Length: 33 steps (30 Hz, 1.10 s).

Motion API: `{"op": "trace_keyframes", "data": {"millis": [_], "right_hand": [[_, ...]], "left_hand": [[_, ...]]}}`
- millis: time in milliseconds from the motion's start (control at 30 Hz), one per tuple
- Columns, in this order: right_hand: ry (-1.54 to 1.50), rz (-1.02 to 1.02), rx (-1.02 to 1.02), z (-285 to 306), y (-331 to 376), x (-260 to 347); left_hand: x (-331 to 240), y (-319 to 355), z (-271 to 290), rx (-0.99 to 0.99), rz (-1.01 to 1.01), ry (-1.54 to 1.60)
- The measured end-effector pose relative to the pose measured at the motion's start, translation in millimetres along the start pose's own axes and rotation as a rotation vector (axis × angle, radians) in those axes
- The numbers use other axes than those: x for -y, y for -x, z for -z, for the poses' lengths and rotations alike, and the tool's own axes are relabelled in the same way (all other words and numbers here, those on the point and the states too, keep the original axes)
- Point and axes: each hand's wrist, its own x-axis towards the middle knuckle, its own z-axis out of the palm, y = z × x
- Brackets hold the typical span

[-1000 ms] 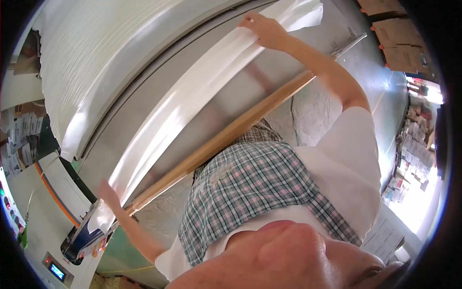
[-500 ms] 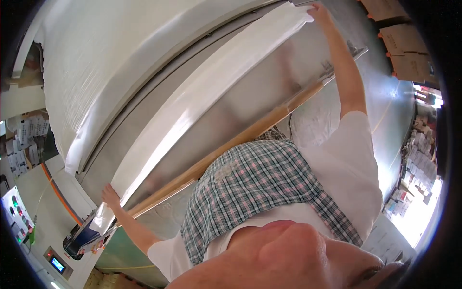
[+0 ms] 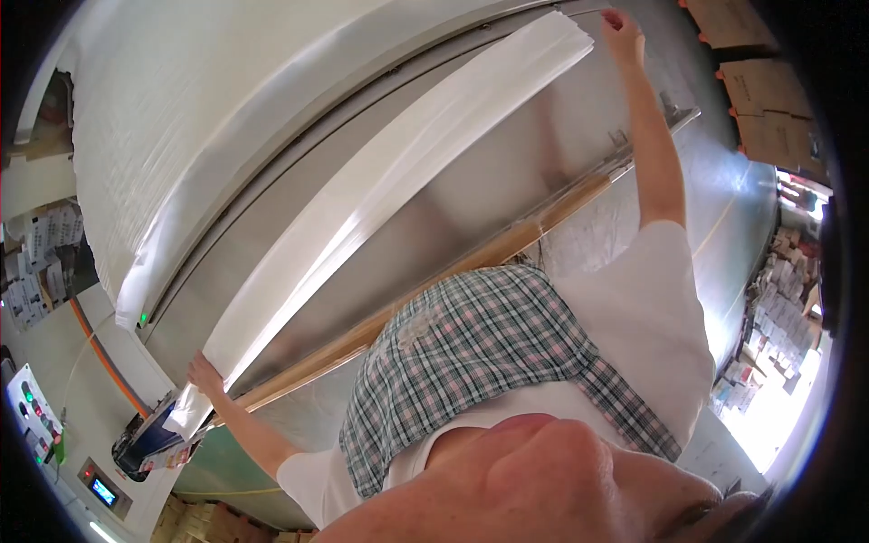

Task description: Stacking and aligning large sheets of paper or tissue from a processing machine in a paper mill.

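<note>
A long folded length of glossy white plastic film (image 3: 362, 195) lies slantwise across a grey metal table (image 3: 471, 190), its layered edges showing at the far right end. My left hand (image 3: 206, 373) grips the film near its lower-left end, with a short tail hanging past the fingers. Beyond the film's far right end is my right hand (image 3: 625, 38), apart from the film. Its fingers are curled together near a thin dark line at the table's back edge. Whether anything sits between those fingertips is too small to make out.
A large white sheet-covered roll or bed (image 3: 208, 118) rises behind the table. Along the front edge runs a wooden strip (image 3: 480, 252), close to my apron. A control panel (image 3: 36, 412) with buttons stands at left, with a small screen (image 3: 102, 491) below. Cardboard boxes (image 3: 769, 100) are stacked at right.
My right hand has let go of the film's far end and moved slightly right, away from it. The left hand stays on the near end.
</note>
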Motion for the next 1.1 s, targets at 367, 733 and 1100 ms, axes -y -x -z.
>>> {"op": "trace_keyframes", "data": {"millis": [367, 733, 1100], "right_hand": [[0.13, 0.844, 0.932, -15, 91, 168], [0.315, 0.791, 1.079, 21, 50, 154], [0.23, 1.087, 1.019, -19, 101, 184]], "left_hand": [[-4, 1, -7, -0.009, 0.027, 0.016], [-7, -2, -2, -0.001, -0.05, 0.06], [22, -14, -18, 0.08, -0.077, 0.017]]}}
